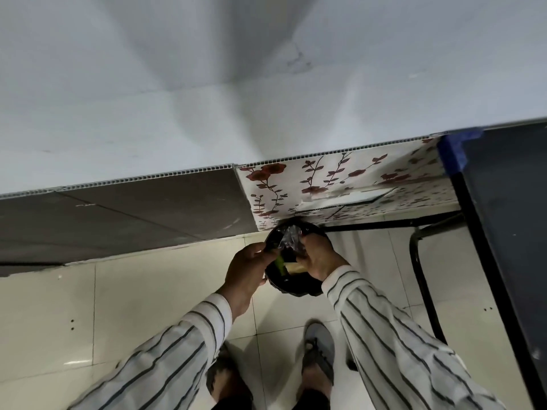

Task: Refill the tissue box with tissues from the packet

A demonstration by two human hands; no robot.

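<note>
Clear plastic: clear crinkled plastic wrapper (291, 238), prob. the tissue packet's skin, bunched up directly over the round black bin with black liner bag (296, 287).
Wrapper vs grip: sits between the two hands, touching the right hand (318, 255) at its fingertip side; just beside the left hand (247, 270), up and to the right of it in the pic.
Nearer hand: right.
Right grip: fingers curled in on the wrapper's right flank, closed on it as far as I can judge; fingertips hidden behind the back of the hand.
Left grip: fingers curled, thumb on top, at the bin's left rim. Can't tell if it pinches the liner, the thin green strip (279, 264) or nothing.
Wrapper axis: crumpled, so weak; the bunch runs approx. from the hands away toward the floral-print wall panel (340, 179). No clear front or open end visible.
Below wrapper: green strip plus a pale tan flat piece (296, 266), both inside the bin mouth; identity unclear.
Tissue box: not in view. No loose tissues seen either.
Bin position: on cream floor tiles (148, 297), against the wall panel, left of the black metal table frame (420, 279), ahead of the sandalled feet (318, 353).
Judgement: wrapper disposal step; next move = straight drop, since the wrapper is already centred over the opening.
</note>
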